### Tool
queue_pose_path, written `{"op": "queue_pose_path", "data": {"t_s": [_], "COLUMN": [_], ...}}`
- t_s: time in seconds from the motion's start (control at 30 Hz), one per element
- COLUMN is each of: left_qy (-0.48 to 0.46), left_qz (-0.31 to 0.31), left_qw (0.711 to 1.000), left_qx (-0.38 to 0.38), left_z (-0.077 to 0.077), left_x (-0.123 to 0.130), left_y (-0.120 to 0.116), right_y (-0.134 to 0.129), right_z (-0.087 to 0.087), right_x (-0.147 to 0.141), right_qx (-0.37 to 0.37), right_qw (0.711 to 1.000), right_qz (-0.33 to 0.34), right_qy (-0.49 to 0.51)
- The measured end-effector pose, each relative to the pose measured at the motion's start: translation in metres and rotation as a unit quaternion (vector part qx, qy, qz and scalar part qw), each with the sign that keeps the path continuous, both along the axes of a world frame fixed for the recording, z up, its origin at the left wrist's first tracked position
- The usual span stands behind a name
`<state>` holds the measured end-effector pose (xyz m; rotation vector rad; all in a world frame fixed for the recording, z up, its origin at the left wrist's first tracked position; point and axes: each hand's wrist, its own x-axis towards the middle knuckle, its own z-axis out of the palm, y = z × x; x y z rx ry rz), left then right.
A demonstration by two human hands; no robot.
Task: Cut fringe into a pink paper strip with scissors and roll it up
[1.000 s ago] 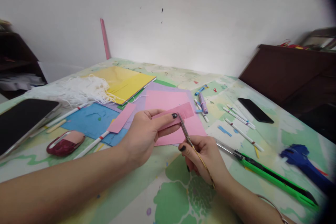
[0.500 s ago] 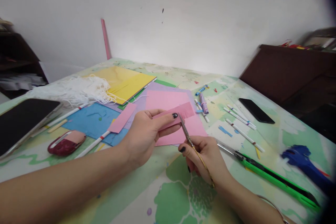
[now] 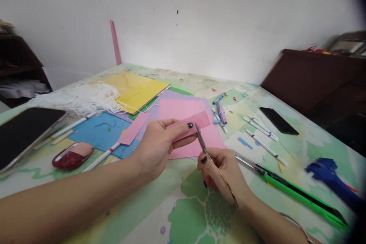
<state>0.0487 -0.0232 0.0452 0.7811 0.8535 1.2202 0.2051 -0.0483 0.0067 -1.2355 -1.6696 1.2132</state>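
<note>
Between its thumb and fingers, my left hand [image 3: 160,143] pinches a strip of pink paper [image 3: 203,119] that has several fine slits along its near edge. My right hand [image 3: 224,173] is closed around the gold handles of a pair of scissors [image 3: 202,142]. The blades point up and away from me, their tips at the strip's near edge beside my left thumb. Behind the strip, a larger pink sheet [image 3: 183,108] lies on a purple sheet [image 3: 177,94]. Left of my left hand, a smaller pink piece [image 3: 134,129] rests over a blue sheet [image 3: 100,131].
On the left lie white yarn [image 3: 82,99], a yellow folder [image 3: 143,91], a dark tablet-like device [image 3: 28,133] and a maroon case [image 3: 73,155]. To the right are a green cutter [image 3: 303,196], a blue tool [image 3: 328,175], a phone [image 3: 278,120] and several white sticks [image 3: 265,146].
My right thumb has shifted slightly on the scissors, and the handles have tilted a little. The blades look closer together. My left hand and the pink strip have stayed nearly still.
</note>
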Motion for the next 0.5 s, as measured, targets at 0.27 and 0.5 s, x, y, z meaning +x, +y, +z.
{"op": "queue_pose_path", "data": {"t_s": [0.27, 0.5], "left_qy": [0.003, 0.005], "left_qz": [0.004, 0.008], "left_qw": [1.000, 1.000], "left_qx": [-0.010, -0.009], "left_z": [-0.0016, -0.0015], "left_x": [0.0004, 0.0011], "left_y": [0.0010, -0.0002], "right_y": [0.0001, 0.0008], "right_z": [0.0010, 0.0022], "right_x": [0.0001, -0.0015], "right_qx": [-0.009, -0.013], "right_qw": [1.000, 1.000], "right_qz": [-0.011, -0.022], "right_qy": [-0.009, -0.013]}}
